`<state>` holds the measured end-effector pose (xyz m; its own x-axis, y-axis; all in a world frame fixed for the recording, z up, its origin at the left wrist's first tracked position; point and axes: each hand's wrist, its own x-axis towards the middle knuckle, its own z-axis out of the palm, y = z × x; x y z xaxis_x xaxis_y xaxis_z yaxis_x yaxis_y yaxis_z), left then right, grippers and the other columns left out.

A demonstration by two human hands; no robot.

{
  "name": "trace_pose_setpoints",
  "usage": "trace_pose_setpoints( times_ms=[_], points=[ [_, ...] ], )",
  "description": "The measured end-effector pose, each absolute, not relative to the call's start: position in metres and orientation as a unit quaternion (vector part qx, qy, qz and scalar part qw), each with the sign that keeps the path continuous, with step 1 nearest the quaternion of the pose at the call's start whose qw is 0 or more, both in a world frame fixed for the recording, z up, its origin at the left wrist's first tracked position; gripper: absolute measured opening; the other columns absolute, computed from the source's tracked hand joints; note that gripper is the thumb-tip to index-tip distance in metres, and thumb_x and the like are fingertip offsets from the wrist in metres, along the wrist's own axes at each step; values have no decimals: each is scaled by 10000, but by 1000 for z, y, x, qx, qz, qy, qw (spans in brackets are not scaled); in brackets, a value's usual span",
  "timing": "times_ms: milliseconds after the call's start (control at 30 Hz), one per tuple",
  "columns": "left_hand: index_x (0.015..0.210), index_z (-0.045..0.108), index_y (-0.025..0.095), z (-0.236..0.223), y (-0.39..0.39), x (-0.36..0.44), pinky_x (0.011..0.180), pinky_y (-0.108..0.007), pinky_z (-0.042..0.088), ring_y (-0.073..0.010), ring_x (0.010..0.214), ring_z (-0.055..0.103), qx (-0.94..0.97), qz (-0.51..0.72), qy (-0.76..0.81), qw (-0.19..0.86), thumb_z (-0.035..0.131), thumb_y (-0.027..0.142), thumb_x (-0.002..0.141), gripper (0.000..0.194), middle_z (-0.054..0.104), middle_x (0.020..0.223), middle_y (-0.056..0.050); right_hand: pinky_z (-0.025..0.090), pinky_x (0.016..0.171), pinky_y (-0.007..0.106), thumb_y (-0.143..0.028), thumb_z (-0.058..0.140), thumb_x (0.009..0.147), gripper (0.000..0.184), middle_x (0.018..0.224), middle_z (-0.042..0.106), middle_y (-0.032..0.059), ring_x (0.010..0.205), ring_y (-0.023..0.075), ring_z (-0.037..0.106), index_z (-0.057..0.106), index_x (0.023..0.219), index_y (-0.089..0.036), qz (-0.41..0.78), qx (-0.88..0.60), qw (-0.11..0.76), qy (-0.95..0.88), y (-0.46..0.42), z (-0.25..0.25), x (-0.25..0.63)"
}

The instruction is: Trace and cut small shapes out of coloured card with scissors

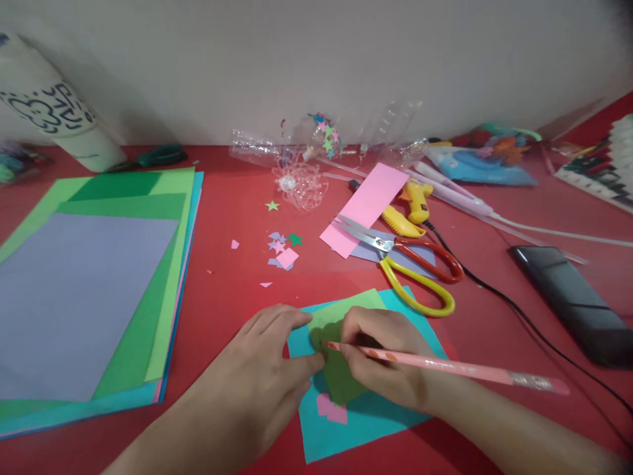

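My right hand (388, 349) grips a pink pencil (445, 364) with an eraser end, its tip touching a light green paper piece (346, 382). My left hand (277, 363) rests at that piece's left edge, thumb and forefinger apart, with the fingertips on the paper. Underneath lies a larger turquoise paper sheet (321, 439), with a small pink paper scrap (332, 409) on it near the front. Beyond my right hand are scissors (383, 244) with one red and one yellow handle, blades resting over a pink paper strip (368, 208).
A stack of coloured paper (84, 297) lies left on the red table (232, 369). Small paper stars and scraps (281, 249) are scattered mid-table. A yellow glue gun (418, 201), a black phone (573, 303), a cable (514, 310) and a white can (59, 105) are around.
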<state>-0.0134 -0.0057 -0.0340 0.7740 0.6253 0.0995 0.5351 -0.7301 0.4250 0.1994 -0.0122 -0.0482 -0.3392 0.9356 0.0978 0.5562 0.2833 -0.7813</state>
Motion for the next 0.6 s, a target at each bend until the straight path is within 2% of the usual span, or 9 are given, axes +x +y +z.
trace_pose_setpoints(
  times_ms=[467,600],
  points=[
    [1067,649,228,-34,-4,-13,910,-531,478,-305,1140,499,923,101,319,189,439,94,859,325,507,1245,-150,256,435,199,-88,485,710,185,502,400,-76,447,80,353,399,600,-209,344,-499,293,-739,-14,-49,199],
    [1082,643,237,-32,-4,-12,931,-543,457,-310,1163,482,922,77,323,199,437,110,875,319,486,1268,-152,327,443,193,-128,505,767,156,545,460,-62,477,95,431,451,650,-216,401,-543,334,-658,-14,-50,203]
  ],
)
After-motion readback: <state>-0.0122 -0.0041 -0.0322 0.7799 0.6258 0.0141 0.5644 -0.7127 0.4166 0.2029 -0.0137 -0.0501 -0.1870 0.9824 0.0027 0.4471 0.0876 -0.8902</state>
